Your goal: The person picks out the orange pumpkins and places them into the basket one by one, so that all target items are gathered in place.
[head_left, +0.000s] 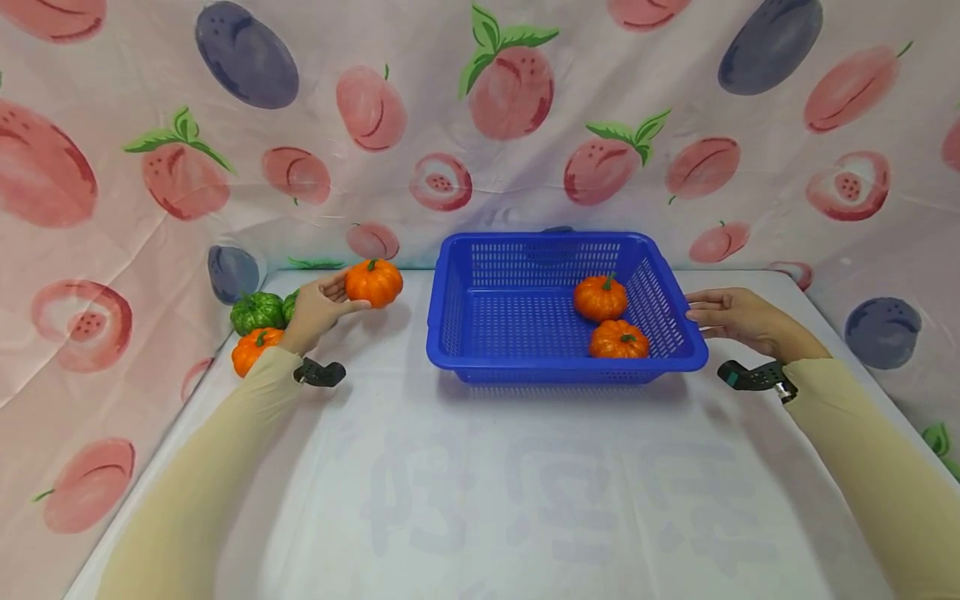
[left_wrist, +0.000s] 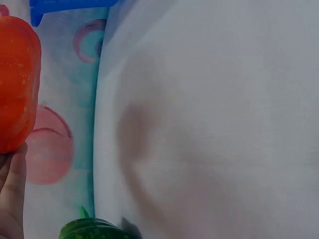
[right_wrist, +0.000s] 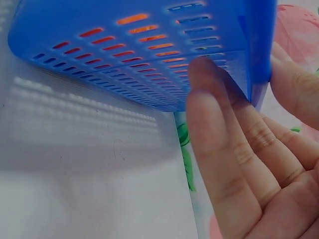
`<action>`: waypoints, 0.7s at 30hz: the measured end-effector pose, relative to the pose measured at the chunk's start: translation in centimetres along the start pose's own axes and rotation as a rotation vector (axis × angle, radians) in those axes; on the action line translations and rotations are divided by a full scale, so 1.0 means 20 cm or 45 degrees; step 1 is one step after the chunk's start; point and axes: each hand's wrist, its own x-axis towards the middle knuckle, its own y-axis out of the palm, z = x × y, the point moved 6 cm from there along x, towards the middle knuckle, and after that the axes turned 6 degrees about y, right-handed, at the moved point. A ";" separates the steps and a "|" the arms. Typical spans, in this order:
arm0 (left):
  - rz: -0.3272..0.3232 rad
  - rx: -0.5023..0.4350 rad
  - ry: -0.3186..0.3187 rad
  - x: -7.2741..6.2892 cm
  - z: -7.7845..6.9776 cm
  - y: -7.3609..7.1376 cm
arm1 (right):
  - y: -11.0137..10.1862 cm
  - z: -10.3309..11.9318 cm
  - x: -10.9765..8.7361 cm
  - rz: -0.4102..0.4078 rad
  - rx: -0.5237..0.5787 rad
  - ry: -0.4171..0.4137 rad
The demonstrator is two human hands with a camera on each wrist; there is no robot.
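Note:
My left hand holds a small orange pumpkin with a green stem between thumb and fingers, left of the basket. In the left wrist view, the pumpkin shows at the left edge with fingertips against its underside. A blue plastic basket with slotted walls stands toward the back of the table. Two orange pumpkins, one behind and one in front, sit in its right side. My right hand grips the basket's right rim, thumb at the rim and fingers along the outer wall.
Beside my left wrist, another orange pumpkin and a green pumpkin rest at the table's left edge. A second green one is partly hidden by the hand. Fruit-printed cloth hangs behind the white table.

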 end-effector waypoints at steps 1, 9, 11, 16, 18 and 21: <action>-0.005 0.004 0.007 0.00 0.00 0.00 | 0.00 0.00 0.00 0.000 0.000 -0.002; 0.007 0.033 0.014 0.02 -0.06 -0.03 | 0.00 0.01 -0.01 0.002 -0.001 -0.003; 0.013 0.034 0.009 0.03 -0.08 -0.03 | 0.00 0.01 0.00 0.003 0.002 0.002; 0.019 0.040 -0.002 0.03 -0.15 -0.04 | 0.00 0.00 0.00 -0.003 -0.001 0.010; 0.028 0.043 -0.003 0.03 -0.18 -0.04 | 0.00 0.00 0.00 -0.005 -0.005 0.007; 0.043 0.047 0.007 0.03 -0.21 -0.04 | 0.01 0.00 0.00 0.004 -0.007 0.003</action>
